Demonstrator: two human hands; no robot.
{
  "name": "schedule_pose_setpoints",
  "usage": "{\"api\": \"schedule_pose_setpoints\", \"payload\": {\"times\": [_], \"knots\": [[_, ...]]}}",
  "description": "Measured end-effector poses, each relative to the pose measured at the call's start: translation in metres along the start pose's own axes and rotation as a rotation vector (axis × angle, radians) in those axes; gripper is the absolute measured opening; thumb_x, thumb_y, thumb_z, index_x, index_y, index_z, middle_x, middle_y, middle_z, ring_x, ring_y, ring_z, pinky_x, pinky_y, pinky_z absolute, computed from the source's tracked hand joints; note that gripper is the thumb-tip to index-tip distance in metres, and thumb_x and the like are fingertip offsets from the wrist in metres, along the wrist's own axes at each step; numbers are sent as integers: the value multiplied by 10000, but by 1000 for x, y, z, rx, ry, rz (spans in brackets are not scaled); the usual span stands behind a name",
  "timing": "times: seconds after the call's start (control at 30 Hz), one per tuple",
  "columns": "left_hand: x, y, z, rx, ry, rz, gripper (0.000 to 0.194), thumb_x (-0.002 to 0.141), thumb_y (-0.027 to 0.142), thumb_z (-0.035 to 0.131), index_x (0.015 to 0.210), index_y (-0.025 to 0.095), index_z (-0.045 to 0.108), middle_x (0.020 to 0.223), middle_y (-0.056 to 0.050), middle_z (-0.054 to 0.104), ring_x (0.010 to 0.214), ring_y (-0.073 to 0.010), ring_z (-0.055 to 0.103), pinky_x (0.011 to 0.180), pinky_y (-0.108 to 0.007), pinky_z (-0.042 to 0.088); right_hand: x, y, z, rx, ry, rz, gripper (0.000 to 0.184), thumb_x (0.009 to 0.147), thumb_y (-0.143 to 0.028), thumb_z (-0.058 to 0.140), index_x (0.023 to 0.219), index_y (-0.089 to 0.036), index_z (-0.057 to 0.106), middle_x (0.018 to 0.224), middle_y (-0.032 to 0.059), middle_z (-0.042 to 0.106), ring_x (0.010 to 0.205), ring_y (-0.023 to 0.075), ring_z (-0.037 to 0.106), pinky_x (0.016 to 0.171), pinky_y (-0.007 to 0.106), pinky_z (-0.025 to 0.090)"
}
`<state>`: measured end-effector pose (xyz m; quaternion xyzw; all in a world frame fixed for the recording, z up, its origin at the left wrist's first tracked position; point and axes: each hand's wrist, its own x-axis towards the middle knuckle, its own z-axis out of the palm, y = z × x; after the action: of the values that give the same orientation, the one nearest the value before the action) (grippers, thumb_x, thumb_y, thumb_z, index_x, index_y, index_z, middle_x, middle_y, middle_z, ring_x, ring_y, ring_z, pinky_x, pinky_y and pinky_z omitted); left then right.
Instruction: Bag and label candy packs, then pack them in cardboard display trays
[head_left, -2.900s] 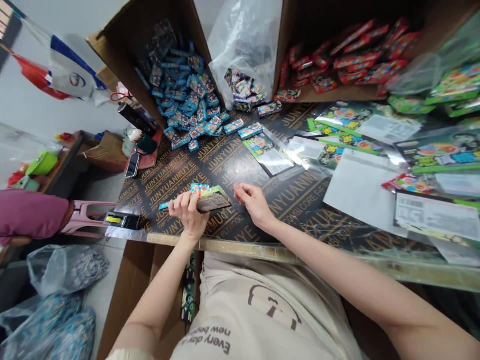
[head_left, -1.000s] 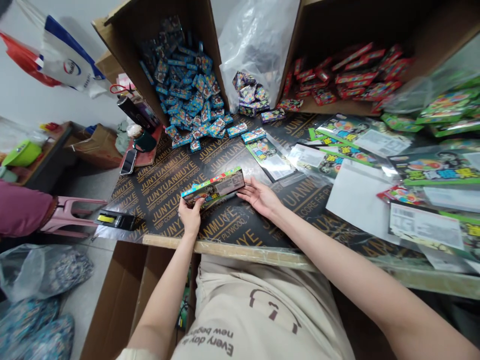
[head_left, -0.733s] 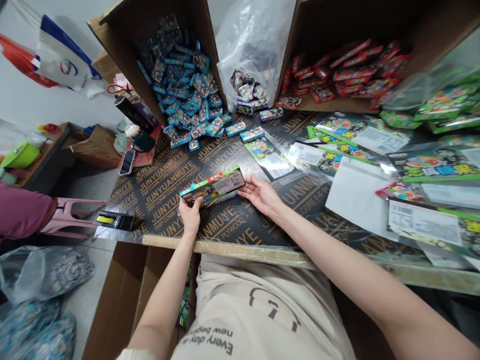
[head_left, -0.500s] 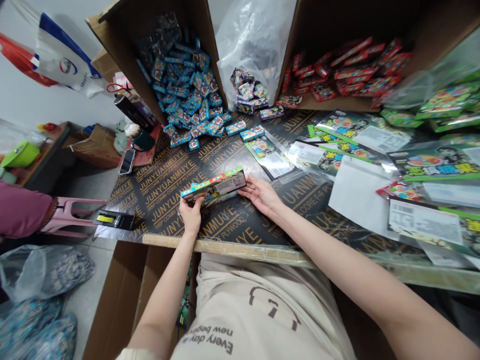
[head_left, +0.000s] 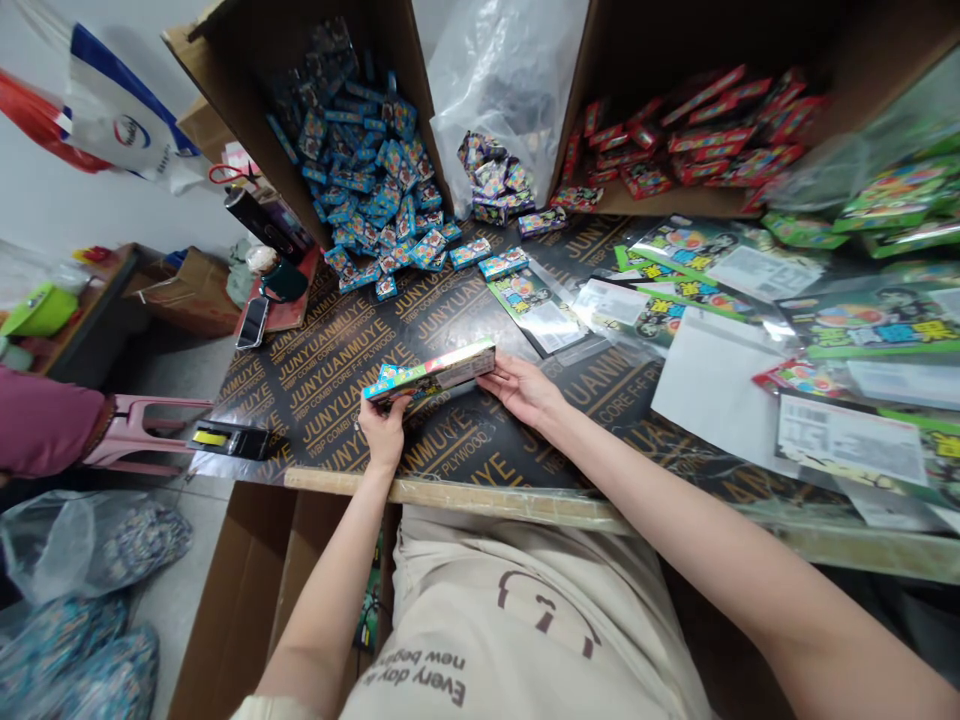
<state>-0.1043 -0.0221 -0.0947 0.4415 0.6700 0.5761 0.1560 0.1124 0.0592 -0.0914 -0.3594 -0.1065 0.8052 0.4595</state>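
Pack: the slim printed pack [head_left: 442, 378] lies between the fingers of both hands, slanting up towards its right end.
Change: it has just tipped — the long top edge now catches the light, and less of the printed front shows. That makes the coloured row along the top harder to read, I judge.
Left hand: this hand [head_left: 382, 432] grips the pack's left end, thumb across the front, the other fingers mostly hidden behind. The wrist is low, the forearm running back over the surface [head_left: 337, 360] edge.
Right hand: this hand [head_left: 525, 392] is turned partly palm-up, fingers bent at the pack's right end; whether they pinch it or only steady it, I cannot tell.
Blue packet: one [head_left: 390, 372] shows just beyond the left fingers, behind the pack's top edge; what supports it is unclear.
Beyond the fingers: a blue pile [head_left: 375, 205] spilling from a carton, then purple packets [head_left: 495, 185] and red packets [head_left: 712, 135].
Right of the fingers: sleeved cards [head_left: 540, 312] and a white sheet [head_left: 712, 390] — both lying flat.
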Motion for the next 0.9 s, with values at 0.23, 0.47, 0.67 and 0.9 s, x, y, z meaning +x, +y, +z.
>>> {"api": "schedule_pose_setpoints", "payload": {"times": [0.23, 0.47, 0.67, 0.9], "knots": [[0, 1, -1, 4, 1, 12, 335, 679, 403, 757, 840, 172, 576, 796, -28, 705, 760, -178, 679, 772, -305, 531, 5, 3, -5, -36, -55, -72, 157, 720, -134, 754, 735, -207, 616, 675, -19, 698, 677, 135, 677, 785, 341, 614], [5, -1, 1, -12, 14, -68, 377, 666, 419, 754, 892, 163, 596, 837, -45, 715, 769, -181, 679, 778, -318, 535, -3, -1, 1, -74, -72, -92, 160, 760, -274, 757, 736, -186, 625, 671, 2, 690, 658, 132, 673, 674, 282, 616], [6, -3, 0, 13, -31, -60, 378, 672, 436, 748, 883, 163, 592, 834, -47, 710, 769, -182, 676, 783, -322, 532, -5, -4, 3, -82, -50, -50, 189, 716, -243, 797, 710, -178, 619, 666, 2, 696, 611, 111, 654, 620, 237, 608], [6, 1, -1, 13, -15, -62, 363, 687, 434, 733, 889, 168, 591, 841, -49, 712, 765, -185, 677, 748, -320, 543, -5, -6, 1, -39, -70, 17, 189, 702, -112, 777, 746, -177, 605, 682, -5, 700, 659, 104, 675, 692, 233, 605]]}}
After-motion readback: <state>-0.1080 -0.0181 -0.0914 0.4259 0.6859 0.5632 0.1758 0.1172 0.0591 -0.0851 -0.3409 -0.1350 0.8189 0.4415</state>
